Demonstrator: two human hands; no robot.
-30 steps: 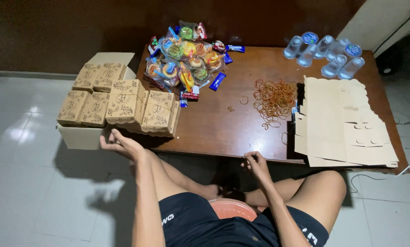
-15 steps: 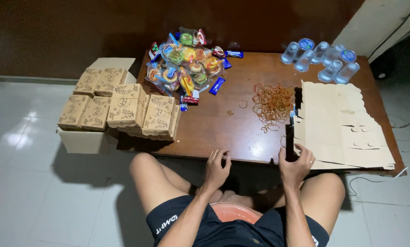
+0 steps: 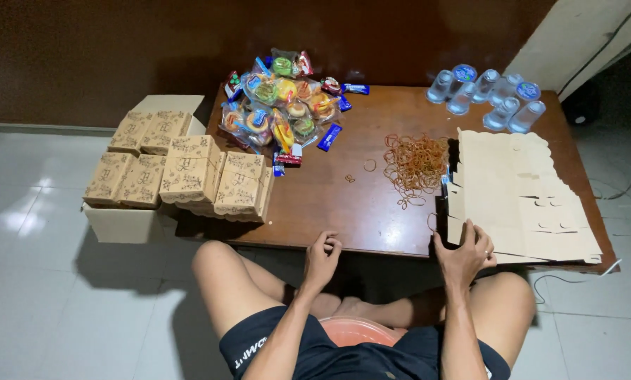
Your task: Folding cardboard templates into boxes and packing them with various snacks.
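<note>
One stack in hand: flat cardboard box blanks (image 3: 523, 200), tan, piled at the right end of the table (image 3: 343, 204); the near left corner of the pile sits at the table's front edge.
Right hand: right hand (image 3: 463, 257) rests on that near left corner, fingers (image 3: 470, 236) spread narrowly over the top sheet, thumb toward the edge; whether it pinches a sheet or only presses on it I cannot tell.
Direction from fingers: the pile runs away from the fingers to the right and toward the far side of the table; its long axis lies roughly front to back, slightly slanted.
Left hand: left hand (image 3: 322, 257) at the table's front edge near the middle, fingers curled loosely, holding nothing that shows; well apart from the pile.
Nearer hand: the right, already touching; the left would have to cross most of the bare wood.
Just beside the pile: loose heap of rubber bands (image 3: 414, 163) to its left, a few strays lying toward the table's middle.
Behind the pile: cluster of sealed water cups (image 3: 488, 95) at the far right corner.
Far left of table: heap of wrapped snacks (image 3: 284, 105), many colours.
Off the table's left end: folded printed boxes (image 3: 182, 172), closed, packed together on and over an open carton (image 3: 122, 222) on the floor.
</note>
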